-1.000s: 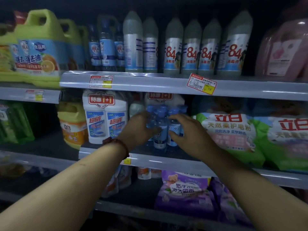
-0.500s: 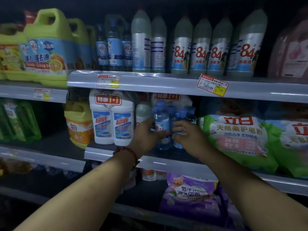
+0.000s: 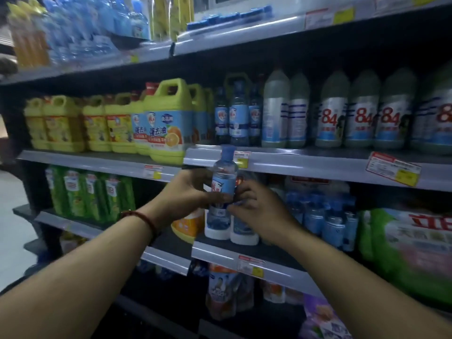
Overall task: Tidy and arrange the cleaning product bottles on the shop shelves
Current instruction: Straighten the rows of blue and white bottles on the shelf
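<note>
Both hands meet at the centre of the frame: our left hand point(image 3: 188, 192) wraps its fingers round the middle of a small clear plastic bottle with a blue cap and blue label point(image 3: 224, 173), and our right hand point(image 3: 256, 209) curls against its right side, so the two sit close together, clamped on the same thing. We hold the bottle upright in front of the grey shelf edge point(image 3: 305, 165), resting on no shelf, probably to read its label and judge where it belongs. At the left of the frame, green refill pouches point(image 3: 90, 194) stand on the middle shelf, with yellow handled jugs point(image 3: 166, 118) on the shelf above. Just right of the jugs, a short row of blue-labelled bottles point(image 3: 238, 118) looks like ours, so that may be its home. Behind the held bottle stand two white-based bottles point(image 3: 244, 237). Right of our right hand, a cluster of small blue-capped bottles point(image 3: 318, 216) crowds the shelf, and a green soft bag point(image 3: 376, 241) lies at the right edge.
</note>
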`<state>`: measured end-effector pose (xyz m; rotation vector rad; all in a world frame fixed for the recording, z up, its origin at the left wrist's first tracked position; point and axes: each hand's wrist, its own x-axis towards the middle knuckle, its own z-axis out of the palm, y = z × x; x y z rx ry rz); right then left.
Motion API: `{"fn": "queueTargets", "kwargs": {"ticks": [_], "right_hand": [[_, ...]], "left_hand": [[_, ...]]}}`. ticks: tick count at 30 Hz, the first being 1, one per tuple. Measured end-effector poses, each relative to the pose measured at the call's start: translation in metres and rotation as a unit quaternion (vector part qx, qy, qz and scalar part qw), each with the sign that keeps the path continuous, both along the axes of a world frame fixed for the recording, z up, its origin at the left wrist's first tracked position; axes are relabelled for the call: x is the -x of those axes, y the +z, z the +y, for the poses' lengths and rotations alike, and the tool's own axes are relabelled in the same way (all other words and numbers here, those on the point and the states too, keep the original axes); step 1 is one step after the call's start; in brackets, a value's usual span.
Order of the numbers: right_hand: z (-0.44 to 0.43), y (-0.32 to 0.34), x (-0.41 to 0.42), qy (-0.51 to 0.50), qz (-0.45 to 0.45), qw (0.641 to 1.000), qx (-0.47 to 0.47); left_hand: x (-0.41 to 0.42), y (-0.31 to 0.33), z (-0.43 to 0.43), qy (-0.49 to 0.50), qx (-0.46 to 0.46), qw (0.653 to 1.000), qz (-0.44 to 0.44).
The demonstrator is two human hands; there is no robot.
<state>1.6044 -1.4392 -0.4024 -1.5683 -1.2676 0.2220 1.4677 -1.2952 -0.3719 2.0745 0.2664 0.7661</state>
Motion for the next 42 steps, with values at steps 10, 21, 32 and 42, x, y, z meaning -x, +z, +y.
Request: {"fn": "queueTargets", "kwargs": {"ticks": [10, 21, 32, 42], "right_hand": [[0.038, 0.104, -0.009, -0.015, -0.048, 0.996, -0.069], [0.063, 0.122, -0.060, -0.103, -0.162, 0.979, -0.068], [0.036, 0.106, -0.071, -0.108, -0.225, 0.968, -0.037], [-0.061, 0.086, -0.052, -0.087, -0.144, 0.983, -0.071]], "left_hand": [[-0.033, 0.097, 0.042, 0.072, 0.028, 0.990, -0.121], [-0.106, 0.112, 0.090, 0.195, -0.020, 0.975, -0.104], [-0.099, 0.102, 0.077, 0.246, -0.159, 0.954, 0.072], [-0.042, 0.070, -0.024, 0.129, -0.305, 0.943, -0.030]]}}
